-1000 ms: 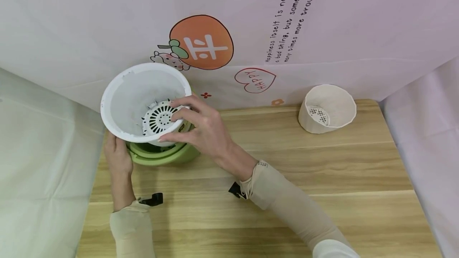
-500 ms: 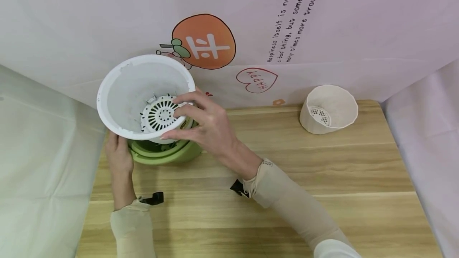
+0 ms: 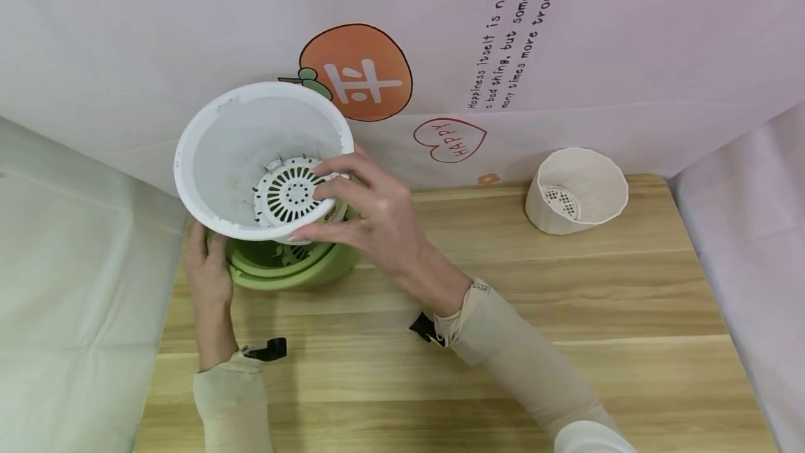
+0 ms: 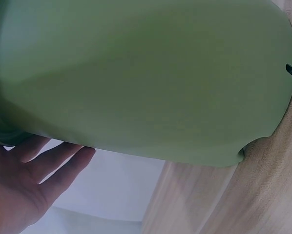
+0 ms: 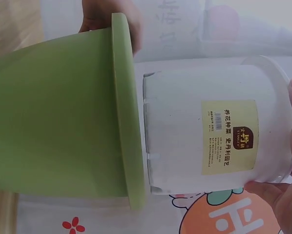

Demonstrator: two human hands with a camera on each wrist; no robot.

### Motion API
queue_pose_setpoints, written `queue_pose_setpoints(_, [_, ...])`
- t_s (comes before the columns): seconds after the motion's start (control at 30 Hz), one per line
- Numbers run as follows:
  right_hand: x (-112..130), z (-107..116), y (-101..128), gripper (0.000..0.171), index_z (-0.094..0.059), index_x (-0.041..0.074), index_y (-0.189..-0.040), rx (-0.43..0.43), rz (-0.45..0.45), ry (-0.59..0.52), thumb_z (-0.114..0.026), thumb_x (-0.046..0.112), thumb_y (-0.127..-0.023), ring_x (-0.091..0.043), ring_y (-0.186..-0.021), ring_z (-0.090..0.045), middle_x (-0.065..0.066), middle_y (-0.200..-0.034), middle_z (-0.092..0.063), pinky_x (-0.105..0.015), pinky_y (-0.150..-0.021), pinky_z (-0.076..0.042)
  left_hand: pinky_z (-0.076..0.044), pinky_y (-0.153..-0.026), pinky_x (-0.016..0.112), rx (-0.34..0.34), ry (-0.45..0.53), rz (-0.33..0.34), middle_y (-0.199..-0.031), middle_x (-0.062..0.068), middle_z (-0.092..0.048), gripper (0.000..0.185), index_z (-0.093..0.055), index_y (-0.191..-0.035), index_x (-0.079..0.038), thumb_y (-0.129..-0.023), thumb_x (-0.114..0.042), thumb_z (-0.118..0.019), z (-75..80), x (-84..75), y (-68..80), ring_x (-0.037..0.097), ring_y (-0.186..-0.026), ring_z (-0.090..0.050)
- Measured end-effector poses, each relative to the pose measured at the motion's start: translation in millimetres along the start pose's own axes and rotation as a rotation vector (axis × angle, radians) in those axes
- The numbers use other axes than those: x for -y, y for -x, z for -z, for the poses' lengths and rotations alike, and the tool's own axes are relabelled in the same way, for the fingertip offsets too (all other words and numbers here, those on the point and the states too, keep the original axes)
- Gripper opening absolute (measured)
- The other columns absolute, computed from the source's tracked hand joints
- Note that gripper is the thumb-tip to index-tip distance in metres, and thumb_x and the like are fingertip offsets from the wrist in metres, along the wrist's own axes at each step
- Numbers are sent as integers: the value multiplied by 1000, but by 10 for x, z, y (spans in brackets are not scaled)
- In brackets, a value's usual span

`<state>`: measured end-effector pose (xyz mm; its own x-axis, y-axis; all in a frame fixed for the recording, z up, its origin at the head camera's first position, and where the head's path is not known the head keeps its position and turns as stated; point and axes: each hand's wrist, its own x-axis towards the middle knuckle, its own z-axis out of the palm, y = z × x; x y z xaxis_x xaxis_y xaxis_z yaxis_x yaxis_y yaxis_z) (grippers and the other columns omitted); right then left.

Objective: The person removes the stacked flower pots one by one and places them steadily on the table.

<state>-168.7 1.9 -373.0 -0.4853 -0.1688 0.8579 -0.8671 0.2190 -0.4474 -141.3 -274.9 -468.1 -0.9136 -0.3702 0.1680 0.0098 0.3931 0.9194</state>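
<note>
White pot gripped by right hand; left hand flat against green pot.

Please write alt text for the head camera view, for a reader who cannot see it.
The right hand grips the rim of a white pot raised over a green pot, which the left hand touches. A beige pot stands on the wooden table.
</note>
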Motion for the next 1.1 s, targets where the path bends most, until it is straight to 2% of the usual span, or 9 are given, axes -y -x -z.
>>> queue_pose_setpoints(0.23, [1, 71, 4, 45, -73, 0, -81, -14, 4, 27, -96, 29, -55, -25, -94, -67, -16, -100, -67, -43, -113, -37, -17, -120, 27, 11, -25, 47, -158, 1, -35, 48, -40, -152, -21, -105, -22, -45, 8, -13, -8, 12, -146, -27])
queue_pose_setpoints(0.33, [3, 94, 4, 46, -73, 0, -80, -4, -5, 38, -95, 30, -55, -25, -95, -67, -16, -100, -68, -42, -113, -36, -18, -120, 27, 9, -29, 40, -158, 1, -36, 48, -42, -152, -21, -104, -21, -45, 9, -11, -7, 14, -146, -28])
queue_pose_setpoints(0.47, [-2, 118, 17, 46, -72, 0, -80, 5, -15, 40, -95, 31, -54, -26, -97, -67, -16, -101, -67, -42, -112, -38, -22, -119, 28, 10, -22, 23, -157, 1, -38, 47, -43, -151, -20, -104, -18, -45, 7, 2, -5, 18, -145, -31])
queue_pose_setpoints(0.67, [-8, 167, 37, 46, -71, 0, -79, -1, -41, 41, -96, 29, -54, -28, -101, -65, -15, -102, -67, -34, -105, -47, -28, -117, 30, 24, -10, 8, -156, 2, -40, 48, -44, -151, -20, -104, -14, -43, -2, 20, -21, 19, -141, -38])
queue_pose_setpoints(0.83, [-17, 193, 39, 45, -71, 0, -78, -9, -43, 49, -96, 29, -54, -27, -99, -66, -15, -101, -68, -37, -106, -46, -29, -118, 32, 23, -11, 15, -157, 0, -37, 49, -42, -152, -23, -104, -13, -41, 17, 21, -21, 20, -142, -37])
queue_pose_setpoints(1.1, [-38, 266, 44, 44, -71, 1, -79, -9, -55, 58, -96, 28, -56, -25, -96, -66, -14, -101, -68, -32, -100, -51, -30, -117, 32, 39, -6, 43, -160, -1, -32, 50, -39, -153, -29, -105, -16, -42, 6, 6, -23, 21, -144, -32])
